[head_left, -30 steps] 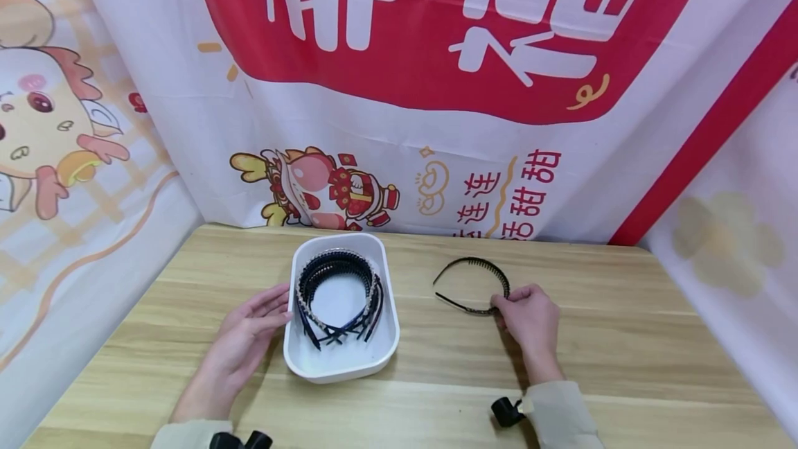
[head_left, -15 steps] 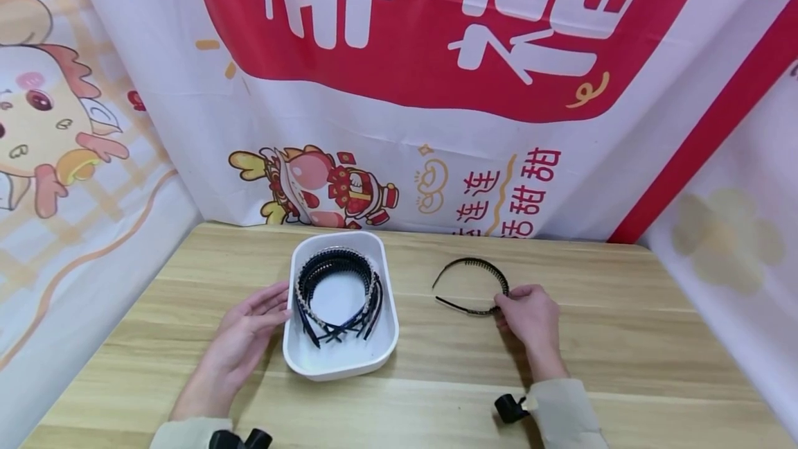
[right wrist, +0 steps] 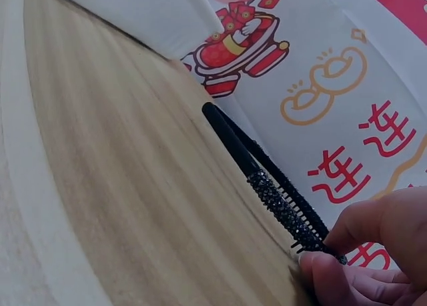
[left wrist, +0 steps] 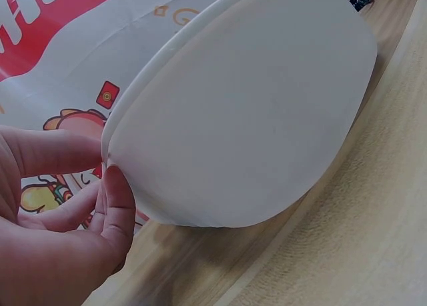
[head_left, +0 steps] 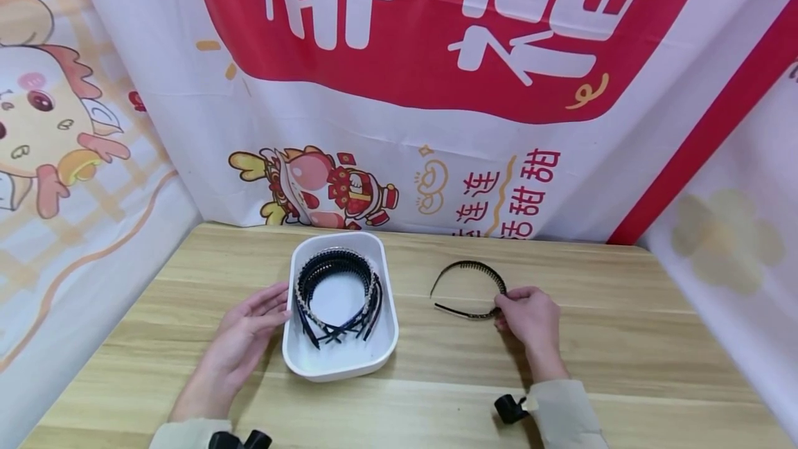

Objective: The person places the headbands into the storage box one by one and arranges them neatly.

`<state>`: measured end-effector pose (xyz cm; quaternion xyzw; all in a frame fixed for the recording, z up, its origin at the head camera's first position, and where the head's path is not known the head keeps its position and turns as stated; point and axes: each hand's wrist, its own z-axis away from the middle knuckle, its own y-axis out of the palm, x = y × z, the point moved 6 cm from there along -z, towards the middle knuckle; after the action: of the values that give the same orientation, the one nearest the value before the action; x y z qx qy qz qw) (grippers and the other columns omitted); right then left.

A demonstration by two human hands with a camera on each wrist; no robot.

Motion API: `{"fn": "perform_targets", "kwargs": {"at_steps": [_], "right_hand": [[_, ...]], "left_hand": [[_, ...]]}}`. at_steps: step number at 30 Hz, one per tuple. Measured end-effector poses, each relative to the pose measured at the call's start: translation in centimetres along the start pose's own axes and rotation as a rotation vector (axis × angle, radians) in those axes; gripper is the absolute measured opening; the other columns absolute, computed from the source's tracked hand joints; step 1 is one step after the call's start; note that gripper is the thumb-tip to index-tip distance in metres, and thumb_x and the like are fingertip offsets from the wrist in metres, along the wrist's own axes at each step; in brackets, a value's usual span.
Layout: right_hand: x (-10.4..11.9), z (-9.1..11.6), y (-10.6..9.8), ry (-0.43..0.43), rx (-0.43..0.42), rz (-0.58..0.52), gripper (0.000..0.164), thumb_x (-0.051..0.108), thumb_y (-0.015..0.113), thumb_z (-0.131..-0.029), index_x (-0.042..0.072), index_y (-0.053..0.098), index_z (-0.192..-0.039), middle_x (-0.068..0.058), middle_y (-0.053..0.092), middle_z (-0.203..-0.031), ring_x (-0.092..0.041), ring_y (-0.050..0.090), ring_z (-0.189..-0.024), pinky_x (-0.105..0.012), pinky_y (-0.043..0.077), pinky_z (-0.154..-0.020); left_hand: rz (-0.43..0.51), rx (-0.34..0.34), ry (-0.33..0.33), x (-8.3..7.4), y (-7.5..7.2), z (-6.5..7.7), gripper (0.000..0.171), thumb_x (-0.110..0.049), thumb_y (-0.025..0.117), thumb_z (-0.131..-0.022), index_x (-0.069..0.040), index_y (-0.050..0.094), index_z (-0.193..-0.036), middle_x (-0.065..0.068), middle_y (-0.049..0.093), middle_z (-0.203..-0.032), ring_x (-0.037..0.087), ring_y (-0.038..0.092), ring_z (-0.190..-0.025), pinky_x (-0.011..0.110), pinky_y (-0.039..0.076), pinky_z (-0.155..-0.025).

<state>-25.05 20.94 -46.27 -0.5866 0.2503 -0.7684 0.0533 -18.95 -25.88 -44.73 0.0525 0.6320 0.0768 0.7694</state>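
In the head view, a white plastic bin (head_left: 324,364) stands left of centre with several dark headbands (head_left: 337,260) stacked inside, one edged in glitter. My left hand (head_left: 246,335) is at its left side; the left wrist view shows thumb and fingertip pinching the bin's rim (left wrist: 133,96). My right hand (head_left: 530,317) pinches a black headband (head_left: 469,264) by one side, its open ends pointing left. In the right wrist view this headband (right wrist: 277,203) shows small comb teeth and a sparkly black stretch, held between thumb and fingers close over the table.
The wood-grain table (head_left: 436,393) ends at a white and red printed cloth (head_left: 424,123) hung behind it. More printed cloth hangs at the left (head_left: 75,248) and right sides. A small black camera (head_left: 511,409) sits at the right wrist.
The headband in my right hand has tipped slightly, its loop and ends dropping a little toward me. My left hand and the bin have hardly moved.
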Motion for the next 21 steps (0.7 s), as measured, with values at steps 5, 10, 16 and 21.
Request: {"fn": "perform_targets", "kwargs": {"at_steps": [5,10,16,21], "right_hand": [[0.7,0.1,0.3,0.003,0.027,-0.059,0.036,0.014,0.073,-0.093,-0.004,0.065,-0.122,-0.010,0.081,-0.086,-0.012,0.071,-0.056,-0.025,0.061,-0.057],[2.3,0.2,0.8,-0.026,0.050,-0.093,0.034,0.014,0.071,-0.094,-0.002,0.065,-0.123,-0.006,0.081,-0.084,-0.012,0.073,-0.060,-0.024,0.062,-0.059],[4.5,0.5,1.9,-0.038,0.120,-0.175,0.036,0.011,0.071,-0.097,-0.005,0.064,-0.128,-0.006,0.079,-0.086,-0.013,0.073,-0.066,-0.027,0.064,-0.065],[6.6,0.9,3.0,-0.068,0.173,-0.208,0.036,0.008,0.070,-0.097,-0.006,0.064,-0.130,-0.008,0.079,-0.089,-0.013,0.072,-0.066,-0.030,0.066,-0.067]], "left_hand": [[0.001,0.003,-0.003,0.0,0.0,0.0,0.073,0.007,0.064,-0.097,0.004,0.032,-0.162,-0.015,0.071,-0.121,0.003,0.065,-0.118,0.018,0.053,-0.107],[-0.003,0.005,-0.002,0.0,-0.1,0.0,0.073,0.006,0.064,-0.098,0.003,0.031,-0.163,-0.015,0.071,-0.122,0.003,0.065,-0.119,0.017,0.053,-0.107],[-0.002,0.006,0.001,0.1,-0.2,-0.1,0.072,0.006,0.064,-0.098,0.003,0.032,-0.162,-0.015,0.071,-0.122,0.003,0.065,-0.118,0.017,0.053,-0.107],[-0.002,0.004,-0.002,0.2,-0.2,-0.1,0.072,0.006,0.064,-0.098,0.003,0.033,-0.162,-0.015,0.071,-0.121,0.004,0.065,-0.118,0.017,0.053,-0.107]]}}
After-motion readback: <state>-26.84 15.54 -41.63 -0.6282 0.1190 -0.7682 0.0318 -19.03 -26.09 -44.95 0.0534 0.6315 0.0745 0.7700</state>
